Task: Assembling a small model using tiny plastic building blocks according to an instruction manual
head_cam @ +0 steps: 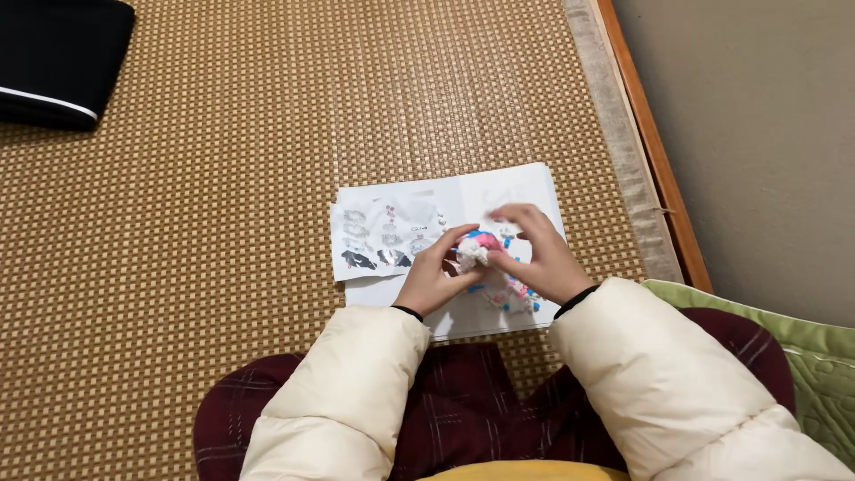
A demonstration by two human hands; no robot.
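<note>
Small white, pink and blue model (476, 249), pinched between fingers of left hand (434, 274) and right hand (537, 254), above printed sheets (401, 223) on woven mat (223, 178).

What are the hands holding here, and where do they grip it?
Both hands, left hand and right hand, pinch a small white, pink and blue piece between fingertips, one on each side.

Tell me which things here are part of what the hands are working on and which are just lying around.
In use:
small white, pink and blue block model, held between left hand and right hand
white printed instruction sheets
loose pink and blue small pieces on the sheets

Lying about:
black folded cloth item
green quilted cushion
woven straw mat
</note>
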